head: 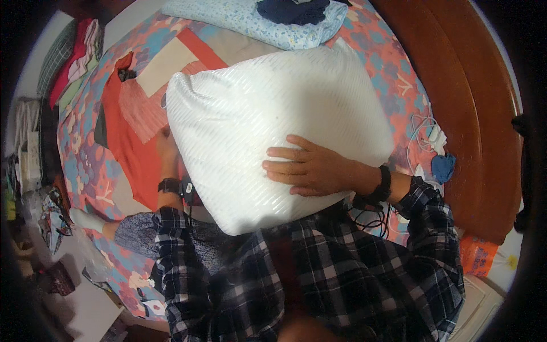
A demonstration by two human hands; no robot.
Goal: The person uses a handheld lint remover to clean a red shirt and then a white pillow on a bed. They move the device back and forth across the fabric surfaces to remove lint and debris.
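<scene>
A plump white pillow (273, 107) with a shiny striped cover lies across the person's lap. My right hand (314, 166) rests flat on its lower right part, fingers slightly spread and pointing left. At the pillow's left edge is my left hand (167, 141), partly behind the pillow; its fingers are too dim and hidden to show whether they grip anything. Beneath and beside that hand lies an orange-red cloth (139, 171), with a salmon striped piece (143, 109) on it. A beige cloth with a red band (171, 60) is spread above them.
A flowered bedspread (81, 145) covers the bed. At the top lie a folded light-blue floral quilt (239, 17) and a dark navy cloth (292, 10). White cables (421, 132), a blue cloth (443, 168) and a brown wooden headboard or panel (466, 107) are on the right.
</scene>
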